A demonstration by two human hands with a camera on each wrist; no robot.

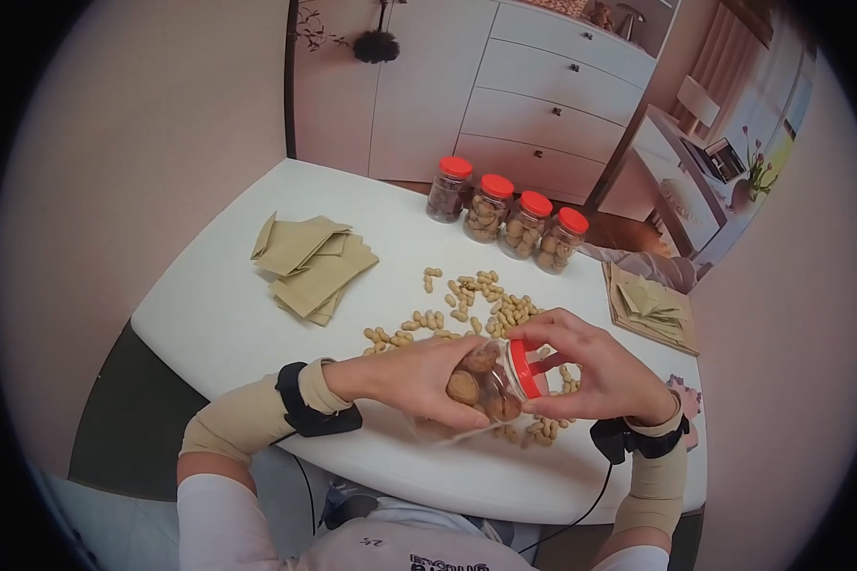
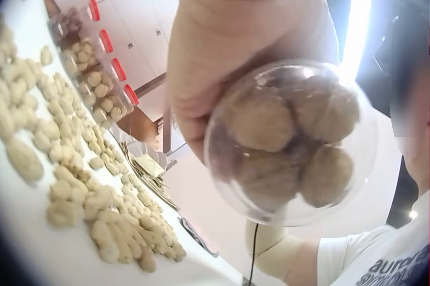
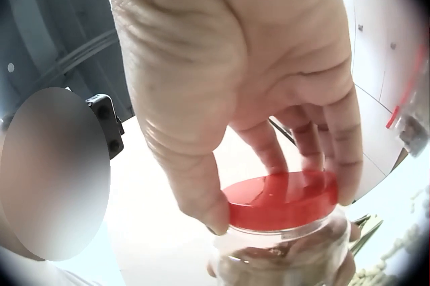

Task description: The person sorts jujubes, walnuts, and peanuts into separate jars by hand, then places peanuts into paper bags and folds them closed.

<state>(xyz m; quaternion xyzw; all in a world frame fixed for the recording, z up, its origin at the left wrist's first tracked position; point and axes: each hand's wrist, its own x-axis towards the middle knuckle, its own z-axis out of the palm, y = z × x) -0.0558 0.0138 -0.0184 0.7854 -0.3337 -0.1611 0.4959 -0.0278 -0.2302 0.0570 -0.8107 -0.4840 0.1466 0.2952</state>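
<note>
My left hand (image 1: 417, 378) grips a clear plastic jar (image 1: 493, 388), tilted on its side above the front of the table. Several walnuts (image 2: 265, 125) show through its round base in the left wrist view. The fingers and thumb of my right hand (image 1: 611, 373) pinch the rim of the red lid (image 3: 282, 207), which sits on the jar's mouth. Loose peanuts in the shell (image 1: 514, 311) lie spread on the table just beyond and beneath both hands.
Toward the back of the white table (image 1: 400, 214) stands a row of red-lidded jars (image 1: 490, 209) filled with nuts or similar items. Folded brown paper bags (image 1: 319, 271) are piled at the left. On the right edge lies a tray (image 1: 690, 333) holding greenish-brown packets (image 1: 649, 303).
</note>
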